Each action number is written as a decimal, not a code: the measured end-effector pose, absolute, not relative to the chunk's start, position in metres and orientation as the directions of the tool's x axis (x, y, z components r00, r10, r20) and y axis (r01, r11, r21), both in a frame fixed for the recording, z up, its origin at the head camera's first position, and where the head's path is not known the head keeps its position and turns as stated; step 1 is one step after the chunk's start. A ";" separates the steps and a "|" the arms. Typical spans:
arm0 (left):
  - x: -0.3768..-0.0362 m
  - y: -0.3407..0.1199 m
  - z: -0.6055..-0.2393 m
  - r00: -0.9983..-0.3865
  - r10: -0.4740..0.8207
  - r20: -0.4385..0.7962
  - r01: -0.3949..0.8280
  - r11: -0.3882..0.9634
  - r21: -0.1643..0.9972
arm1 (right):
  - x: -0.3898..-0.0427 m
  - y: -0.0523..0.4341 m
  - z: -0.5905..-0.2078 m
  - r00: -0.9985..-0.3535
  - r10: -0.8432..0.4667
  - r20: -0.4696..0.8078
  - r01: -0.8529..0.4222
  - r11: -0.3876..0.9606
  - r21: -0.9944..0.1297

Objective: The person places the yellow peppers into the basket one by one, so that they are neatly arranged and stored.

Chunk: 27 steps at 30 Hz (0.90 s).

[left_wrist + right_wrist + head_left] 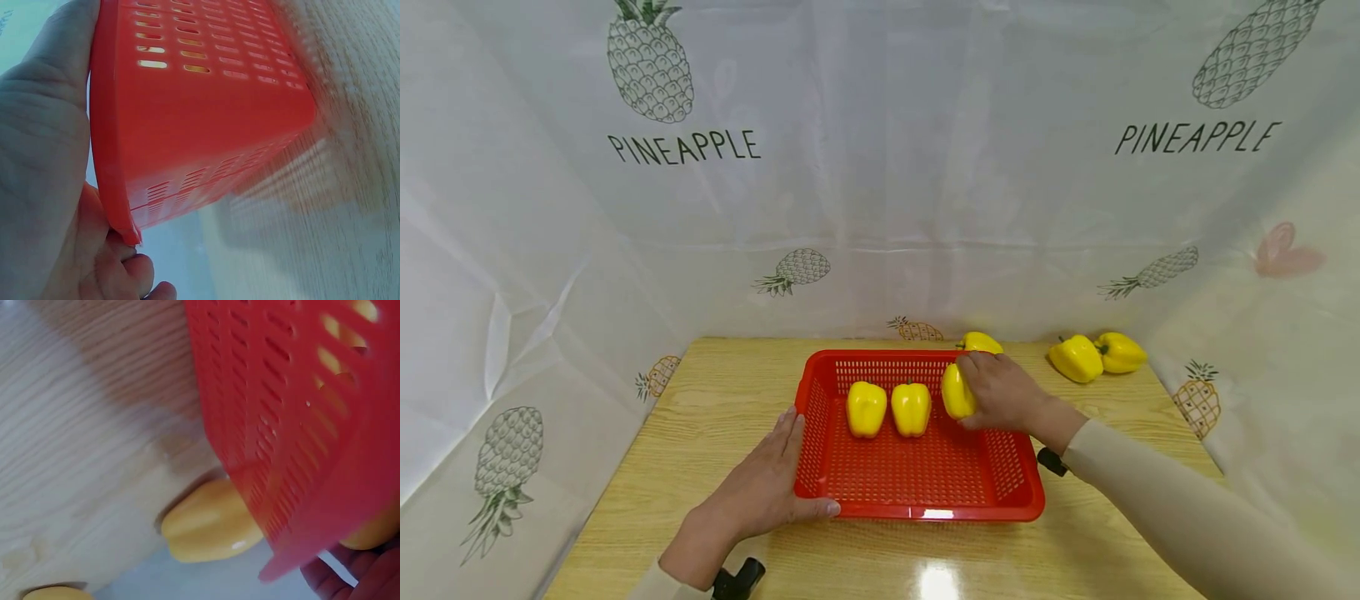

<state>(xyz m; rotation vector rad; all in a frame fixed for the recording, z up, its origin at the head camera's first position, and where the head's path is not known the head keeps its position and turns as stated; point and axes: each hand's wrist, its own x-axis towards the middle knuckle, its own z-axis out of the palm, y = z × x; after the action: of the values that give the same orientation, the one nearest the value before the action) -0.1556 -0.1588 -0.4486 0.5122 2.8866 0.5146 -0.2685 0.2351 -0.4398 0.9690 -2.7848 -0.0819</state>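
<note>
A: Your left hand [760, 487] rests on the near-left corner of the red basket [917, 492]: fingers straight along the left wall, thumb on the front rim. It presses, it does not curl round.

B: And the right?

A: Your right hand [1000, 392] is inside the basket at the back-right, fingers curled over a yellow pepper [957, 392]. So it is clamped on that pepper, which is just beside two other peppers in the basket, pepper 2 [911, 408] and pepper 3 [866, 408], all in one row.

B: More peppers outside?

A: Yes. One pepper [979, 342] is just behind the back rim on the wooden table [722, 392], and a pair [1096, 356] touch each other at the far-right, well apart from the basket.
</note>
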 end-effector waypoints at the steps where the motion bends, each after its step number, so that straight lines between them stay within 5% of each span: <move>1: -0.155 -0.159 -0.449 -0.928 0.359 -0.102 0.301 0.882 0.363 | -0.269 0.234 -0.441 -0.768 -0.620 0.158 -0.608 0.784 0.120; 27: -0.157 -0.157 -0.446 -0.924 0.362 -0.122 0.294 0.878 0.377 | -0.273 0.220 -0.467 -0.806 -0.590 -0.042 -0.578 0.769 0.272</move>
<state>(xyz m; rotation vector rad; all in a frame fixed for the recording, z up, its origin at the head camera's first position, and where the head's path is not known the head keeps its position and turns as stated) -0.1572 -0.1574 -0.4464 0.5038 2.8595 0.5302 -0.2731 0.2204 -0.4675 0.9619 -2.9118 -0.4251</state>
